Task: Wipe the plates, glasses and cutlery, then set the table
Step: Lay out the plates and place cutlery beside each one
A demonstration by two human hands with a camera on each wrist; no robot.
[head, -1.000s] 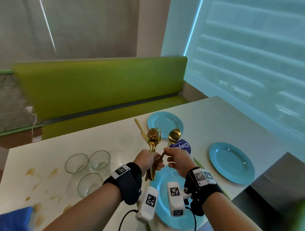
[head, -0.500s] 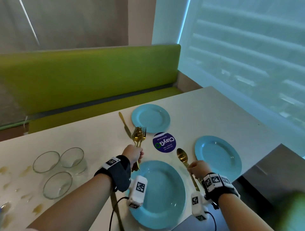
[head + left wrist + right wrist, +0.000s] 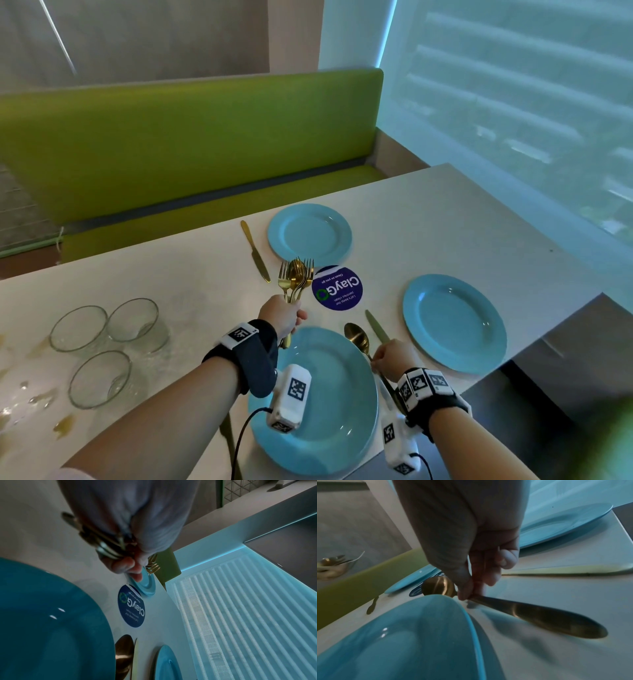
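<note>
Three blue plates on the white table [image 3: 445, 219]: near plate [image 3: 329, 404] at 6 o'clock, far plate [image 3: 309, 233] at 12, right plate [image 3: 454, 322] at about 3. Round blue sticker [image 3: 337, 288] sits between them, reading "ClayGo".

Left hand [image 3: 279, 317] closed in a fist around a bundle of gold forks and spoons [image 3: 296, 277], heads up, held above the table at the 11 o'clock edge of the near plate. Left wrist view confirms fingers [image 3: 123, 563] wrapped round the handles.

Right hand [image 3: 394, 356] pinches the handle of a gold spoon [image 3: 356, 337] between thumb and fingertips, just beside the near plate's rim at 2 o'clock. Bowl points away toward 12. Right wrist view shows the spoon's handle [image 3: 539, 616] low over the table; whether it touches, cannot tell.

One gold knife [image 3: 376, 327] lies just right of that spoon, between near plate and right plate. Another gold knife [image 3: 255, 251] lies at 9 o'clock of the far plate.

Three clear glasses [image 3: 102, 346] clustered well off at 9 o'clock, with yellowish spill marks [image 3: 63, 426] near them. Green bench [image 3: 171, 144] beyond the table at 12.
</note>
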